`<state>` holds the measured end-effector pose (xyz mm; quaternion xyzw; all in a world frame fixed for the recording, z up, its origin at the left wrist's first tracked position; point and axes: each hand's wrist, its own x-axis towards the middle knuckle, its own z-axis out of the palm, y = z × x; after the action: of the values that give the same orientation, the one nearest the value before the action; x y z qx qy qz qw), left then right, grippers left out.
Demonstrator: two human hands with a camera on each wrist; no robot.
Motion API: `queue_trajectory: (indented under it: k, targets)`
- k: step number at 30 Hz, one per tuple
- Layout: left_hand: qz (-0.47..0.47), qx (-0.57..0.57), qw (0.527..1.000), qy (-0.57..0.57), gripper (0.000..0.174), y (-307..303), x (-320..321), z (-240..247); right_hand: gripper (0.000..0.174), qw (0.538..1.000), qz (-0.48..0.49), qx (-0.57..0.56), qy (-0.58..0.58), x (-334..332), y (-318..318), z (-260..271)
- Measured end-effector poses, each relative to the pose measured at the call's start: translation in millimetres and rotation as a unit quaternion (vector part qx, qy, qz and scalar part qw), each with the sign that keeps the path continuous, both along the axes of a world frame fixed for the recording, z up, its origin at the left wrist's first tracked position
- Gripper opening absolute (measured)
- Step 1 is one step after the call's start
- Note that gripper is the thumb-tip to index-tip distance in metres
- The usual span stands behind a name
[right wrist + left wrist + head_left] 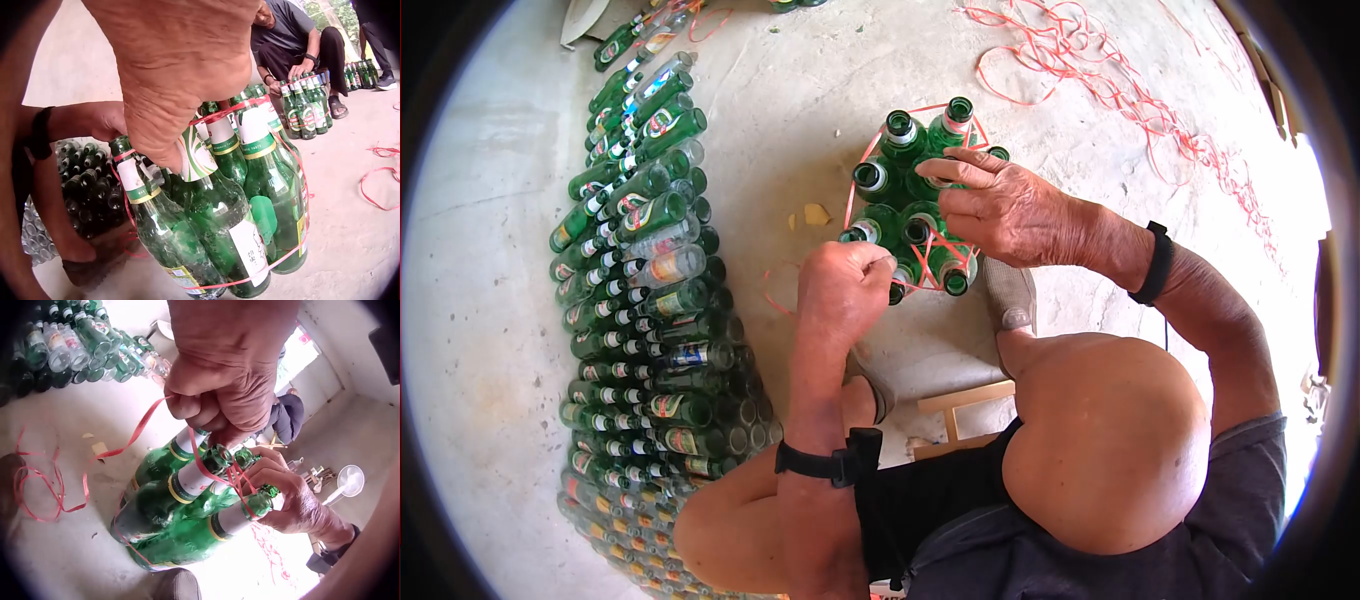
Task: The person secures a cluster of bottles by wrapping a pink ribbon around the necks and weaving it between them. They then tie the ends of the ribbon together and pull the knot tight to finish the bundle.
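Observation:
Several green glass bottles (pixel 878 215) stand upright in a tight bundle on the floor in the head view. A flat pink-red plastic strap (pixel 140 428) runs round the bundle and across some necks. My left hand (pixel 840 285), at the bundle's near left side, pinches the strap between thumb and curled fingers. Its loose end trails away to the floor. On the opposite side, my right hand (pixel 1000 205) grips a bottle neck among the tops. In the right wrist view, its thumb lies against the labelled neck of a green bottle (pixel 206 187); the palm hides other tops.
Stacked bottles (pixel 665 270) lie in a long pile to the left. Tangled pink strap (pixel 1100 75) is strewn over the floor at upper right. A wooden stool (pixel 950 405) stands below me. Another person (pixel 294 47) squats behind a second bottle bundle (pixel 306 112).

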<state>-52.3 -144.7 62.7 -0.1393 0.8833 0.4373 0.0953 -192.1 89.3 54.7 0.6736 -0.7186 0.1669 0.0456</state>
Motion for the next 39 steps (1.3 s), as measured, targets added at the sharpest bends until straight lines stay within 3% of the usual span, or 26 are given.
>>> queue_trajectory:
  k: [2,8,11,14,20,23,29,39]
  targets:
    - [-0.041,-0.027,0.997,0.055,0.01,-3,3,0,0.021,1.0,0.002,0.003,-0.002,-1,0,0]
    - [0.008,0.073,0.995,0.073,0.01,-15,19,-18,0.02,1.0,0.002,-0.013,0.003,1,2,-5]
    - [0.017,0.117,0.991,0.068,0.012,-21,25,-16,0.02,1.0,0.007,-0.001,0.002,-1,3,-4]
    - [0.074,0.218,0.973,-0.018,0.011,-18,27,3,0.021,1.0,0.011,0.005,-0.001,0,6,-4]
    - [0.039,0.161,0.985,0.044,0.004,-16,28,-9,0.02,1.0,0.012,0.002,-0.012,0,10,-4]
    - [0.084,0.146,0.985,0.033,0.004,-3,23,-9,0.021,1.0,0.009,0.004,0.003,-1,10,-6]
    - [0.122,0.104,0.98,0.118,0.003,9,31,-28,0.02,1.0,0.002,0.01,0.0,1,9,-9]
    - [0.127,0.039,0.977,0.169,0.006,9,38,-34,0.02,1.0,-0.006,0.0,-0.021,2,6,-9]
